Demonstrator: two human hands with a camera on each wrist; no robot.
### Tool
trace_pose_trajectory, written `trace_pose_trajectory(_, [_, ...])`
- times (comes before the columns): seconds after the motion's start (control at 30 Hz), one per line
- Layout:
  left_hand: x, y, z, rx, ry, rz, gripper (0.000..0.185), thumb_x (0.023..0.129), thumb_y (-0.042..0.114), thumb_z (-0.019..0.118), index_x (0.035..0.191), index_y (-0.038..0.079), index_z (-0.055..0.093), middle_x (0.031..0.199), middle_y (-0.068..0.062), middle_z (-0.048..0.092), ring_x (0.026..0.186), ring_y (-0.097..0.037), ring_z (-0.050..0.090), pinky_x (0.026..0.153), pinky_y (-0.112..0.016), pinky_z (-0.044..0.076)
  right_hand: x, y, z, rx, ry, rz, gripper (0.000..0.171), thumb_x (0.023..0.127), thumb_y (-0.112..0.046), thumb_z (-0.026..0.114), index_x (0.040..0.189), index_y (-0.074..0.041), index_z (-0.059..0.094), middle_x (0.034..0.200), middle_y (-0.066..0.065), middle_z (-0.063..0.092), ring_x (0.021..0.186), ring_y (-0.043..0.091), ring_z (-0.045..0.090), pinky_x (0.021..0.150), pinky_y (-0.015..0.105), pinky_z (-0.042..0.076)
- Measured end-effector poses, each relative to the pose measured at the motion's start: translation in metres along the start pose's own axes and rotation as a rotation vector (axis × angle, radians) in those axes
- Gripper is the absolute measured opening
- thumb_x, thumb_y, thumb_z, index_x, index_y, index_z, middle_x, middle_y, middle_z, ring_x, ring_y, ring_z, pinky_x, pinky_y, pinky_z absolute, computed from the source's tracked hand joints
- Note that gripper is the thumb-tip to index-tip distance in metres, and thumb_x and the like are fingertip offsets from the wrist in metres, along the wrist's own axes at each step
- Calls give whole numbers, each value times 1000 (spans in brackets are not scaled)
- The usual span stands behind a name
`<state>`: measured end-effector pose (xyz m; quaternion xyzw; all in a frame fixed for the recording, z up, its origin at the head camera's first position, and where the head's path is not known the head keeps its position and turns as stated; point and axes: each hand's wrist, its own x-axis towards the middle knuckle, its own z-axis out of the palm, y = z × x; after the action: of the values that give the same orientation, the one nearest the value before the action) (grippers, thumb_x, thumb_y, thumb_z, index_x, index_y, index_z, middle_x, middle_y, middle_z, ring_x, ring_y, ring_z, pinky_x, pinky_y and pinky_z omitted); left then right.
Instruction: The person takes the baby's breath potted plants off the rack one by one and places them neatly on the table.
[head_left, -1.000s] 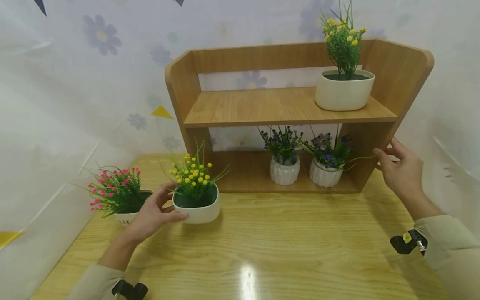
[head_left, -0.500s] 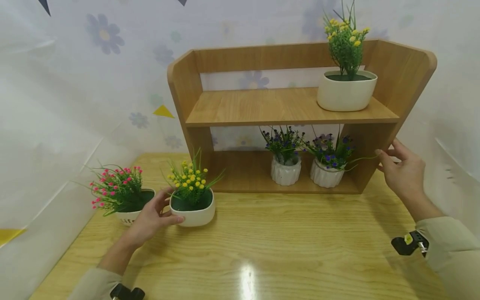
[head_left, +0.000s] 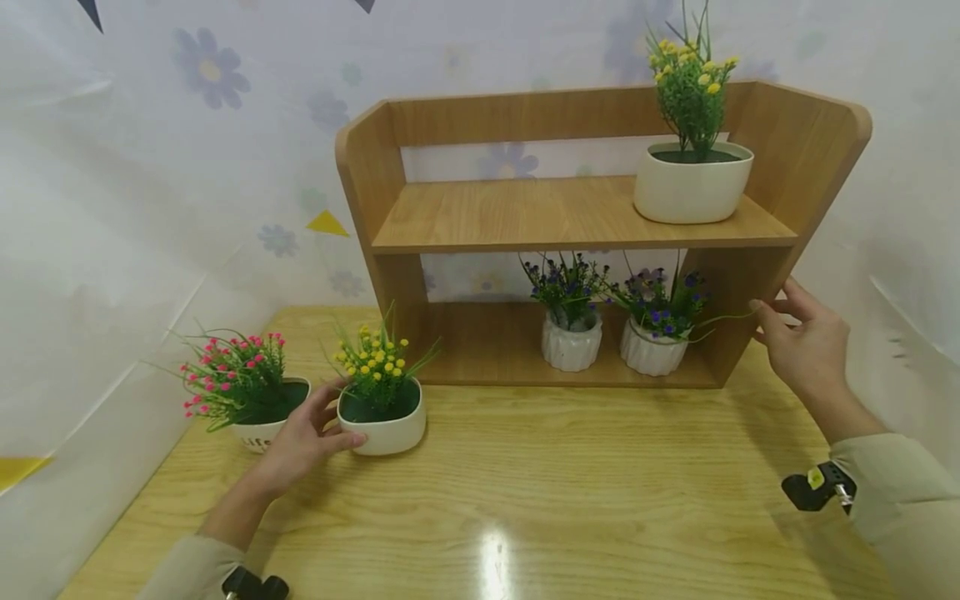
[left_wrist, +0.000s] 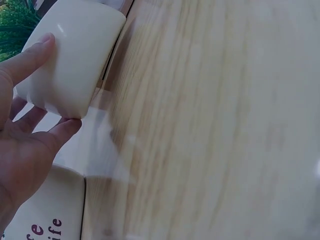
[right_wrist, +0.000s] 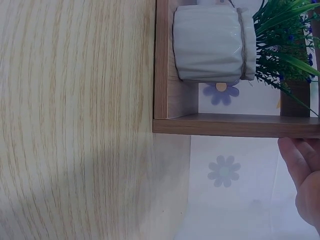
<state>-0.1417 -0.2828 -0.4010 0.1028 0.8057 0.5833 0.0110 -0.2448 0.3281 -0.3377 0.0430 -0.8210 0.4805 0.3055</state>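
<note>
The left hand [head_left: 303,442] grips the white pot with yellow flowers [head_left: 390,437], thumb on its near wall and fingers round its left end; the right hand [head_left: 810,337], its fingers wrapped round nothing, touches the right end of the wooden shelf [head_left: 502,212]. The gripped pot is at the left of the table [head_left: 562,483], just in front of the shelf's lower left corner (whether its base sits flat, I can't tell). Beside it, past the left hand, stands the white pot with pink flowers [head_left: 251,433]. From the gripped pot, wood grain stretches rightward along the shelf's front edge and nearer the person. Bare board runs on the upper level from the left end panel to the cream pot [head_left: 693,183]; below, two fluted white pots with purple flowers [head_left: 572,346] stand right of centre. The left wrist view shows two lines of lettering on the pink-flowered pot, where the head view gives one; the right wrist view alone shows fingertips against the end panel's outer face.
</note>
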Motion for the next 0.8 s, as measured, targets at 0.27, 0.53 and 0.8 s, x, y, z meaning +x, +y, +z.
trace_pose_trajectory(0.27, [3,0,-3,25,-5,-7,85,87,4,78,155,2,27,153,-28,33,134,-48,41,92,-26,50,0,2,0,6,12,-4,52,95,3,62,145,-12,56,93,-19,58,67,-14,62,59,11,50])
trace_pose_trajectory(0.53, [7,-2,-3,6,-13,-29,85,89,3,76,157,3,24,156,-28,28,139,-48,34,93,-23,48,0,3,0,2,11,-11,53,95,2,63,145,-14,55,93,-22,58,67,-14,62,60,10,50])
trace_pose_trajectory(0.8, [10,-5,-1,12,-40,-49,85,92,7,74,158,3,20,159,-28,20,140,-51,31,93,-26,48,-1,3,-1,4,9,-27,52,95,1,62,145,-13,56,91,-24,59,66,-13,62,60,10,50])
